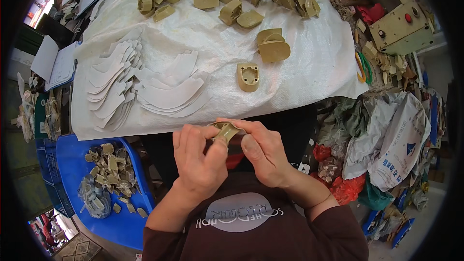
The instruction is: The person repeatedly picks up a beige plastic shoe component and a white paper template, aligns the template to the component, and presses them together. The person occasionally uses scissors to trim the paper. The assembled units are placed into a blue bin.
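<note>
Looks like somewhere mid-batch, judging by the spread: handling just one tan molded piece (226, 132) right now, with a big heap of similar pieces (206, 0) toward the far side of the white-covered desk (299, 92), probably waiting. Also seeing a tan piece with holes (248, 79) set apart closer in, and a rounded tan part (274, 50) just beyond, maybe done or maybe next up, can't tell which. Got curved white sheets (171, 92) fanned out on the left too, plus a blue tub (72, 159) of small tan blocks (112, 163) lower down. Can't spot anything clearly finished, so guessing plenty left. As for grip: holding the molded piece in front of the chest, just off the near desk edge. Pinching narrowly with the left hand (199, 157), thumb on the piece, and closing the right hand (266, 153) around the other side, fingertips at the rim.
</note>
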A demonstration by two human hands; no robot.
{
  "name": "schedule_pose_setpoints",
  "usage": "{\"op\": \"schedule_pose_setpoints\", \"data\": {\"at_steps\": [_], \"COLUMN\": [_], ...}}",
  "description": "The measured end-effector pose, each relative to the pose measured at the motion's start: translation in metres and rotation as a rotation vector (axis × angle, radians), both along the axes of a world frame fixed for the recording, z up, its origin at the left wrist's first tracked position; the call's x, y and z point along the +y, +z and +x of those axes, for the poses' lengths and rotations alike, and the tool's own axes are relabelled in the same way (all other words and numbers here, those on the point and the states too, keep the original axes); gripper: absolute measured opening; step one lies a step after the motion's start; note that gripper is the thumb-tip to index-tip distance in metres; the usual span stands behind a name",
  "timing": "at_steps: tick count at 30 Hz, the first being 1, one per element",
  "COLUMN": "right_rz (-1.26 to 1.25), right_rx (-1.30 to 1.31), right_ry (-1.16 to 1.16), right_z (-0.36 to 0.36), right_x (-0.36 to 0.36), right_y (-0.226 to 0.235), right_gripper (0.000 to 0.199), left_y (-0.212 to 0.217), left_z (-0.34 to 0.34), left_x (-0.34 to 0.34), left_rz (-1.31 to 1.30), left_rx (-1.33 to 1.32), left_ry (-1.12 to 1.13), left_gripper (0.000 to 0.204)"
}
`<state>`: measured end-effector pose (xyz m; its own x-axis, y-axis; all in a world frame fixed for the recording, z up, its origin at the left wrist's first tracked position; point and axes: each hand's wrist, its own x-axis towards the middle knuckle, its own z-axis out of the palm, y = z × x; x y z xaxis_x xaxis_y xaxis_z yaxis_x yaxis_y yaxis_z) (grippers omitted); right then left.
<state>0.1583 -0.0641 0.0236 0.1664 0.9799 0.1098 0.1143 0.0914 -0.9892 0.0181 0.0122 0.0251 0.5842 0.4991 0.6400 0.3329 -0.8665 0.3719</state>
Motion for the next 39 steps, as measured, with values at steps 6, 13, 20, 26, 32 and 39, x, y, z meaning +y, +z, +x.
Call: {"op": "schedule_pose_setpoints", "data": {"at_steps": [6, 13, 20, 26, 32, 39], "right_rz": [-0.244, -0.183, -0.176, 0.3, 0.281, 0.389], "right_rx": [0.325, 0.359, 0.316, -0.006, 0.002, -0.371], "right_ry": [0.233, 0.363, 0.27, 0.156, -0.069, -0.113], "right_z": [0.038, 0.047, 0.036, 0.028, 0.008, 0.015], "right_x": [0.016, 0.022, 0.023, 0.024, 0.025, 0.021], "right_y": [-0.008, -0.009, -0.022, -0.028, -0.022, -0.017], "right_gripper": [0.035, 0.043, 0.036, 0.021, 0.01, 0.013], "left_y": [-0.013, -0.008, -0.013, -0.014, -0.015, -0.007], "left_z": [-0.001, -0.004, 0.0, 0.002, 0.006, 0.008], "left_x": [0.0, 0.003, -0.003, -0.01, -0.011, -0.005], "left_rz": [-0.6, -0.354, -0.617, -1.033, -1.097, -0.494], "left_rx": [-0.47, -0.191, -0.313, -0.56, -0.634, -0.264], "left_ry": [-0.226, -0.345, -0.211, -0.162, -0.116, -0.081], "left_gripper": [0.029, 0.033, 0.022, 0.017, 0.015, 0.015]}}
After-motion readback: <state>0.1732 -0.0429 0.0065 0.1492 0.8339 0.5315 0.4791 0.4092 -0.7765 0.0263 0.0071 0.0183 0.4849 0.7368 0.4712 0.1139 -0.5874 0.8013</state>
